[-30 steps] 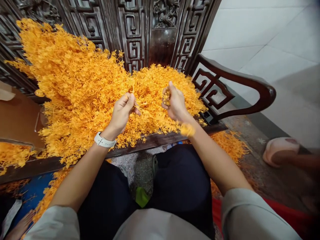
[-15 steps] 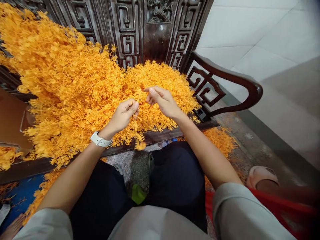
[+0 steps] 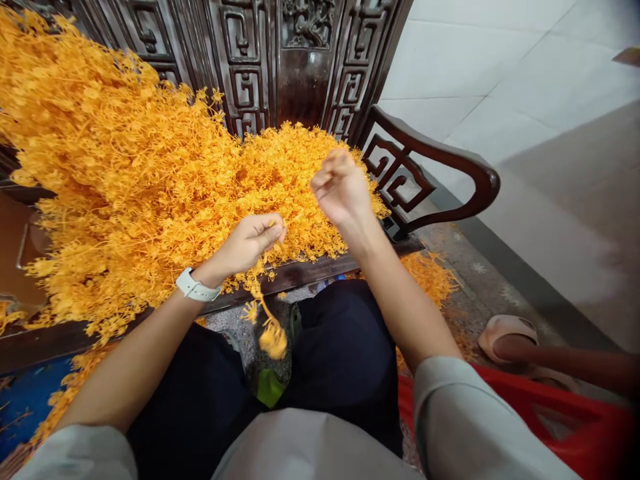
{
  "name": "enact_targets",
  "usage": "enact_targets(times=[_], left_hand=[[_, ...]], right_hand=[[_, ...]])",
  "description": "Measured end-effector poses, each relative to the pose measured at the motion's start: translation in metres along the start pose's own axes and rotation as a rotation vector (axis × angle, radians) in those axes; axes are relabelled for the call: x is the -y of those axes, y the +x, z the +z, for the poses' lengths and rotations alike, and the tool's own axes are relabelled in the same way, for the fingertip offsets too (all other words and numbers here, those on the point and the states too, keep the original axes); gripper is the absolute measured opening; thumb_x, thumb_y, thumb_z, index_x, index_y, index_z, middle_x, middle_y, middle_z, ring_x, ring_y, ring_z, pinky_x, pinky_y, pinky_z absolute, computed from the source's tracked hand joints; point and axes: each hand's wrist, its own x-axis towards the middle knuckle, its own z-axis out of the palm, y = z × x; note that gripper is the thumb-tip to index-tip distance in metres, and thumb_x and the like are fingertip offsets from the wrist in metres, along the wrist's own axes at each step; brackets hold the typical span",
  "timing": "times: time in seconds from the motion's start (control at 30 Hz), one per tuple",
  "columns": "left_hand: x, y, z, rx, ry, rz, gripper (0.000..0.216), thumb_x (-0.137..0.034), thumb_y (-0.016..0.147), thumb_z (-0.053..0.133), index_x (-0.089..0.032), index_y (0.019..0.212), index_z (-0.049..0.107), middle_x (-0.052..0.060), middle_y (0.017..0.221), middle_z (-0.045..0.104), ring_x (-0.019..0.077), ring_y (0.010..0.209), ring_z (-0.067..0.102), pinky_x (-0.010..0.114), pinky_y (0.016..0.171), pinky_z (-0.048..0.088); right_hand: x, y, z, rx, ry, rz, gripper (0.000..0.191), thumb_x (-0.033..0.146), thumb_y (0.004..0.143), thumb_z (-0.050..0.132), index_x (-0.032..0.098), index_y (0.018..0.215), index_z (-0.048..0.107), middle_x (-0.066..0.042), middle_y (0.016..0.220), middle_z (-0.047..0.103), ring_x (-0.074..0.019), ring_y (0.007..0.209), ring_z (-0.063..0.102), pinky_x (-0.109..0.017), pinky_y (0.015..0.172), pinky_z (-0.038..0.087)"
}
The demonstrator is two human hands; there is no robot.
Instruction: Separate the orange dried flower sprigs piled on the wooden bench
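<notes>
My left hand (image 3: 261,241), with a pale watch (image 3: 197,285) on its wrist, pinches an orange plastic flower sprig (image 3: 274,339). The sprig dangles below the fingers, over the bench's front edge. Raised to the right, my right hand (image 3: 344,190) is apart from the left one, its fingers curled in and blurred by motion. Whatever it might hold cannot be made out. Behind both hands lies a big heap of orange plastic flowers (image 3: 150,173) on the seat of a dark carved wooden bench (image 3: 306,87).
The bench's curved armrest (image 3: 450,157) juts out at the right. More orange pieces (image 3: 433,277) lie on the floor. Another person's slippered foot (image 3: 507,337) is at the right, near a red plastic stool (image 3: 575,427). A brown box (image 3: 23,247) stands at the left.
My right hand has moved up and right, away from the left, and its fingers have curled in. The sprig in my left hand now hangs lower. The view has shifted slightly to the right.
</notes>
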Motion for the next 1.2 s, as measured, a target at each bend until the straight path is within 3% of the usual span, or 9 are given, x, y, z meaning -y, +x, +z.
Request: enact_targets(times=[0.13, 0.27, 0.33, 0.4, 0.47, 0.57, 0.73, 0.97, 1.2], left_hand=[[0.011, -0.008, -0.004, -0.111, 0.038, -0.052, 0.050, -0.068, 0.096, 0.067, -0.018, 0.084, 0.069, -0.002, 0.058, 0.050, 0.0108, 0.050, 0.044, 0.026, 0.049, 0.033], [0.018, -0.002, -0.022, -0.311, -0.007, -0.100, 0.043, -0.063, 0.093, 0.073, -0.020, 0.091, 0.074, 0.003, 0.066, 0.064, 0.0130, 0.057, 0.057, 0.025, 0.053, 0.041], [0.018, 0.002, -0.028, -0.388, -0.039, -0.125, 0.038, -0.058, 0.093, 0.074, -0.020, 0.093, 0.075, 0.005, 0.072, 0.068, 0.0132, 0.062, 0.059, 0.023, 0.053, 0.041], [0.016, 0.004, -0.030, -0.431, -0.073, -0.131, 0.035, -0.055, 0.092, 0.077, -0.020, 0.092, 0.075, 0.006, 0.075, 0.071, 0.0130, 0.064, 0.060, 0.023, 0.053, 0.041], [0.015, 0.005, -0.029, -0.457, -0.111, -0.141, 0.034, -0.053, 0.090, 0.079, -0.019, 0.091, 0.076, 0.007, 0.076, 0.072, 0.0130, 0.064, 0.060, 0.022, 0.053, 0.042], [0.016, 0.004, -0.026, -0.471, -0.202, -0.180, 0.031, -0.050, 0.091, 0.080, -0.019, 0.094, 0.076, 0.007, 0.076, 0.073, 0.0121, 0.061, 0.058, 0.023, 0.053, 0.043], [0.016, 0.003, -0.025, -0.465, -0.377, -0.204, 0.024, -0.042, 0.095, 0.077, -0.019, 0.099, 0.075, 0.008, 0.081, 0.075, 0.0121, 0.065, 0.062, 0.022, 0.057, 0.048], [0.006, 0.001, -0.025, -0.450, -0.512, -0.155, 0.027, -0.034, 0.085, 0.087, -0.019, 0.105, 0.077, 0.005, 0.092, 0.075, 0.0096, 0.068, 0.062, 0.022, 0.065, 0.053], [-0.002, 0.001, -0.020, -0.457, -0.340, -0.176, 0.037, -0.037, 0.070, 0.099, -0.017, 0.094, 0.078, 0.002, 0.074, 0.067, 0.0056, 0.055, 0.047, 0.019, 0.045, 0.028]], right_hand=[[0.017, -0.002, -0.030, 0.145, -0.311, -0.014, 0.023, 0.048, 0.100, 0.068, 0.026, 0.092, 0.063, 0.001, 0.075, 0.056, -0.0122, 0.065, 0.047, -0.027, 0.062, 0.044], [0.027, -0.027, -0.035, 1.196, -0.530, 0.422, 0.029, 0.043, 0.094, 0.080, 0.016, 0.103, 0.076, -0.006, 0.092, 0.075, -0.0145, 0.082, 0.068, -0.029, 0.077, 0.054], [0.030, -0.032, -0.032, 1.421, -0.447, 0.479, 0.030, 0.042, 0.093, 0.081, 0.015, 0.105, 0.078, -0.007, 0.093, 0.077, -0.0150, 0.081, 0.070, -0.029, 0.076, 0.056], [0.030, -0.028, -0.029, 1.137, -0.284, 0.324, 0.038, 0.053, 0.089, 0.082, 0.018, 0.102, 0.078, -0.004, 0.084, 0.074, -0.0127, 0.071, 0.065, -0.027, 0.068, 0.053], [0.027, -0.019, -0.027, 0.608, -0.160, 0.173, 0.046, 0.065, 0.089, 0.074, 0.020, 0.101, 0.076, -0.002, 0.080, 0.069, -0.0117, 0.067, 0.058, -0.026, 0.063, 0.049], [0.020, -0.011, -0.023, 0.132, -0.136, 0.229, 0.045, 0.060, 0.095, 0.062, 0.020, 0.110, 0.074, -0.004, 0.086, 0.065, -0.0121, 0.069, 0.052, -0.027, 0.062, 0.045], [0.012, -0.026, -0.007, 0.192, -0.389, 0.163, 0.034, 0.053, 0.093, 0.072, 0.023, 0.108, 0.075, -0.002, 0.086, 0.062, -0.0122, 0.069, 0.048, -0.029, 0.063, 0.041], [0.008, -0.041, 0.015, 0.639, -0.658, 0.006, 0.043, 0.064, 0.099, 0.066, 0.021, 0.097, 0.068, -0.002, 0.094, 0.063, -0.0153, 0.088, 0.055, -0.032, 0.082, 0.043], [-0.007, -0.040, 0.024, 0.547, -0.614, -0.084, 0.056, 0.071, 0.099, 0.063, 0.021, 0.076, 0.054, 0.002, 0.074, 0.041, -0.0133, 0.073, 0.038, -0.032, 0.074, 0.035]])
